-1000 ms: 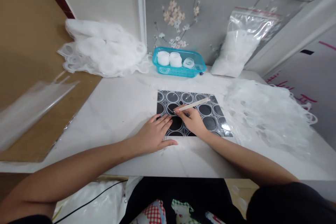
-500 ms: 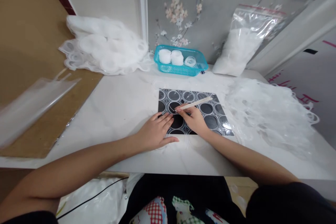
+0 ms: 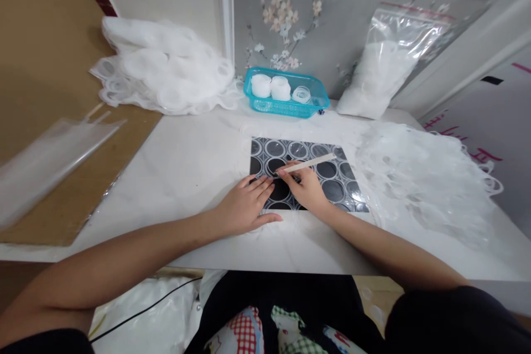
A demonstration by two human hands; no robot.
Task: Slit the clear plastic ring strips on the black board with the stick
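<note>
If the flat left hand (image 3: 244, 206) is easing, the right hand's (image 3: 306, 185) pinched stick (image 3: 317, 161) could be shifting the sheet's (image 3: 332, 191) front-left corner.

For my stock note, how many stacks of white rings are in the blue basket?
3 in the basket: left stack, middle stack and low right stack; more may be hidden.

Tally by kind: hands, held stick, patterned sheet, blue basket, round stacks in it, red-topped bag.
Left hand and right hand: 2
White stick: 1
Black patterned sheet: 1
Blue basket: 1
Round white stacks: 3
Red-topped bag: 1
Total: 9
</note>
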